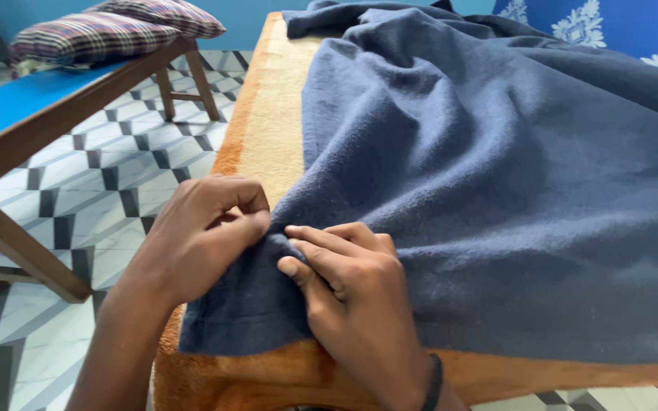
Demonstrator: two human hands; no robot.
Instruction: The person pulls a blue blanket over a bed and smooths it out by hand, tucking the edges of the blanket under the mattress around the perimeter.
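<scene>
A dark blue fleece blanket (496,175) lies spread and rumpled over a bed covered with an orange-tan sheet (272,114). My left hand (199,240) pinches the blanket's edge near the bed's near left corner, thumb and fingers closed on the cloth. My right hand (348,293) presses beside it on the same edge, its fingers curled into the fabric; a dark band sits on its wrist. The two hands nearly touch. The blanket's near corner hangs slightly over the bed's front edge.
A second wooden-framed bed with a blue cover (17,103) stands to the left, with two checked pillows (116,27) on it. Black, grey and white patterned floor tiles (100,198) run between the beds. A blue wall with white motifs (611,27) is at the far right.
</scene>
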